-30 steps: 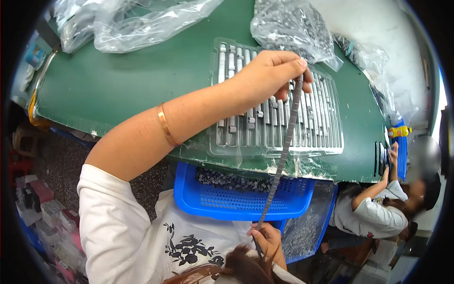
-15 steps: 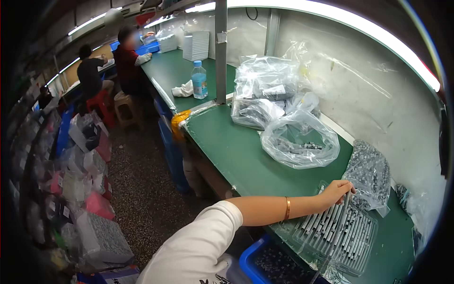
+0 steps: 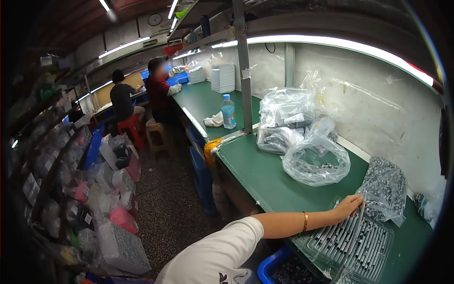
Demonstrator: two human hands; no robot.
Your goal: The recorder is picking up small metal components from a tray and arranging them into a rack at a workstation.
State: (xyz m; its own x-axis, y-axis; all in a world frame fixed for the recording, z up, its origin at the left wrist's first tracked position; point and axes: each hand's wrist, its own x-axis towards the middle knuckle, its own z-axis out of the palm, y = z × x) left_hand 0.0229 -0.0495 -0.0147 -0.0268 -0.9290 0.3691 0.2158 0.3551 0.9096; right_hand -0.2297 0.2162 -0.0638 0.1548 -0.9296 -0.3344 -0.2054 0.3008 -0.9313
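Observation:
My left hand (image 3: pixel 349 208) reaches across from the lower middle, a bangle on its wrist. Its fingers are closed around the upper end of a long, thin, greyish strip (image 3: pixel 355 233). The strip slants down over a clear plastic tray (image 3: pixel 388 251) with narrow parallel channels. Rows of small grey and dark cylindrical pieces (image 3: pixel 373 246) lie in those channels. Just beyond the hand is a clear bag of small grey pieces (image 3: pixel 385 182). My right hand is out of view.
An open clear bag (image 3: pixel 314 165), stacked plastic packages (image 3: pixel 286 113) and a bottle (image 3: pixel 228 111) stand along the green bench (image 3: pixel 246 163). A metal post (image 3: pixel 242 71) rises from it. Below is a blue bin (image 3: pixel 272 265). Boxes (image 3: pixel 124 248) line the left; two people (image 3: pixel 158 90) sit farther off.
The whole view has shifted, so the bench and my arm appear lower and farther right. My left hand keeps its hold on the strip above the tray.

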